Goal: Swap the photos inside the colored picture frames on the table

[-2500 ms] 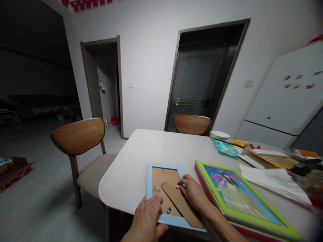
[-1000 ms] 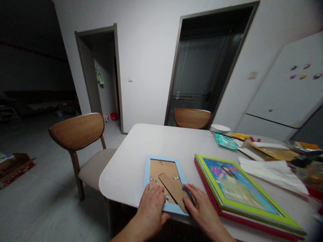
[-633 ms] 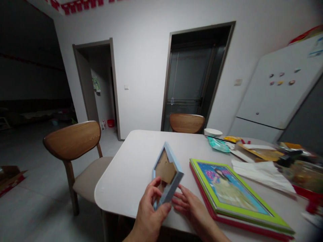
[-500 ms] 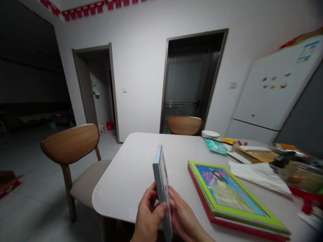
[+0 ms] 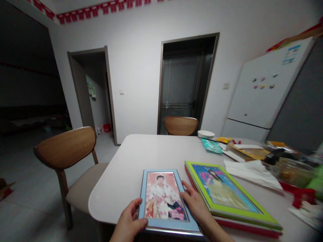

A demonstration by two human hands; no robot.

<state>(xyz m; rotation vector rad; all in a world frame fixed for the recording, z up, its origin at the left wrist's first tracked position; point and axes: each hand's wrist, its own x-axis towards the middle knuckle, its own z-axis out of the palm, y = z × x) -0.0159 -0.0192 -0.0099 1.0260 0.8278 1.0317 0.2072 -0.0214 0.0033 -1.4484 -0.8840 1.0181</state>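
Observation:
A small light-blue picture frame [image 5: 165, 200] lies face up near the front edge of the white table [image 5: 141, 158], showing a photo with pink flowers. My left hand [image 5: 130, 222] grips its lower left corner, thumb on the front border. My right hand [image 5: 195, 205] rests along its right edge, fingers touching the border. A larger green-framed picture [image 5: 227, 195] lies just to the right, stacked on a red frame [image 5: 247, 228].
White paper [image 5: 252, 169], a teal packet [image 5: 212, 146], a white bowl [image 5: 205, 134] and clutter sit at the table's right and back. Wooden chairs stand at the left [image 5: 67, 151] and far side [image 5: 181, 125]. A white fridge [image 5: 264, 90] stands at the right.
The blue frame lay face down with its cardboard back up. Both hands lifted it, turned it over on edge, and it now lies face up with the photo showing.

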